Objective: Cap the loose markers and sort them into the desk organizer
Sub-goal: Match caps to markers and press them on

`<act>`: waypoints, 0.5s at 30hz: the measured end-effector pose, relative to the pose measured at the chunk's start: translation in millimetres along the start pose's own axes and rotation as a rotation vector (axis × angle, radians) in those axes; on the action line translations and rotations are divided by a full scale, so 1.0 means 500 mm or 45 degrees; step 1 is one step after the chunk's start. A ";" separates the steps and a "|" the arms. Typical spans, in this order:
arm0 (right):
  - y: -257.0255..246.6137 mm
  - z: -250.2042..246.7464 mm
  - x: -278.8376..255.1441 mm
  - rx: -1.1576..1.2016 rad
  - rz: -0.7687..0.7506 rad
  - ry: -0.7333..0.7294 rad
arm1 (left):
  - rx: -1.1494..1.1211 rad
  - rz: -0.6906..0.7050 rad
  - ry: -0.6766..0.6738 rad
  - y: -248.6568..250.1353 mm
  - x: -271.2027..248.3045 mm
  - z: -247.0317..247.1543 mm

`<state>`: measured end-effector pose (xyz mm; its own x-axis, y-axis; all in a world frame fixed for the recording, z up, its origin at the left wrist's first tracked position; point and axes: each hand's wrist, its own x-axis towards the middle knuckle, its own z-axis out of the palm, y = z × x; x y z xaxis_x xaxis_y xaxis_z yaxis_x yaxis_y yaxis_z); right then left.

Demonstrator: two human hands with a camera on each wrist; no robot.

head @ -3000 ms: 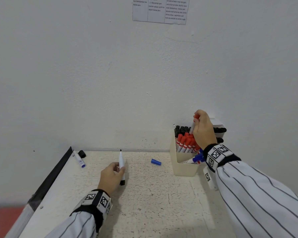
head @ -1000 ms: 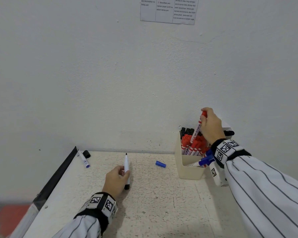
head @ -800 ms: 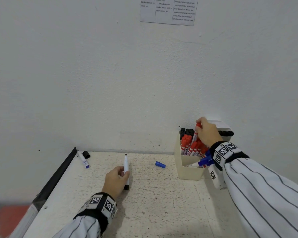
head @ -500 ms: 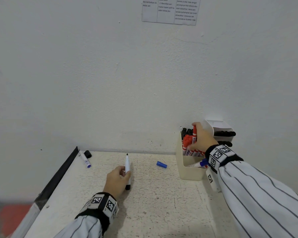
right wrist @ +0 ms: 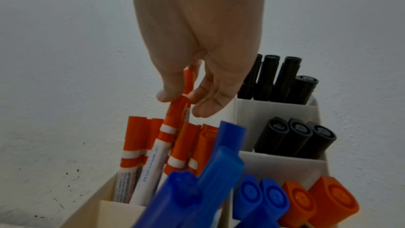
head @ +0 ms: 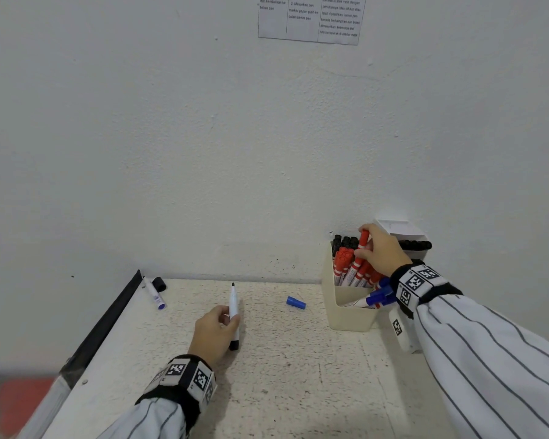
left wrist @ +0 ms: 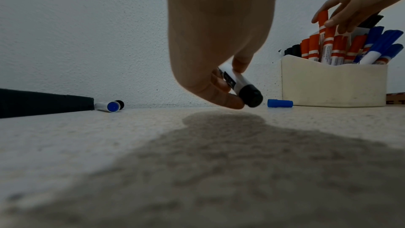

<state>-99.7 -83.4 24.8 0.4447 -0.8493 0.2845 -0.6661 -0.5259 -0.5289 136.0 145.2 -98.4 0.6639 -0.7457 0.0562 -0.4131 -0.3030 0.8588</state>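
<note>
My right hand [head: 384,251] pinches a red marker [head: 361,253] by its cap, lowering it tip-down among the other reds in the organizer [head: 349,315], which stands at about three o'clock on the bench [head: 286,375]. I hold it at the top so my fingers stay clear of the packed caps below. A second ago this marker was lifted well above the reds; now it has sunk most of the way in, though its cap tops the rest, so I judge it not yet seated.

My left hand [head: 214,332] grips an uncapped black marker [head: 234,315] mid-barrel, nib pointing to twelve o'clock, tail just off the bench. It has barely moved, waiting for a cap. The black cap [head: 159,284] lies at ten o'clock against the wall, beside an uncapped blue marker [head: 153,294]. The blue cap [head: 296,302] sits between my left hand and the organizer, unmoved.
</note>
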 end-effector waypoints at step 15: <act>-0.062 -0.066 0.006 0.265 -0.372 0.771 | 0.013 0.031 -0.002 0.004 -0.003 0.000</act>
<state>-97.7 -71.1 68.5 0.1356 -0.5825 0.8014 -0.4146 -0.7680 -0.4881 134.3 145.9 -96.8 0.6528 -0.7537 0.0763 -0.4352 -0.2907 0.8521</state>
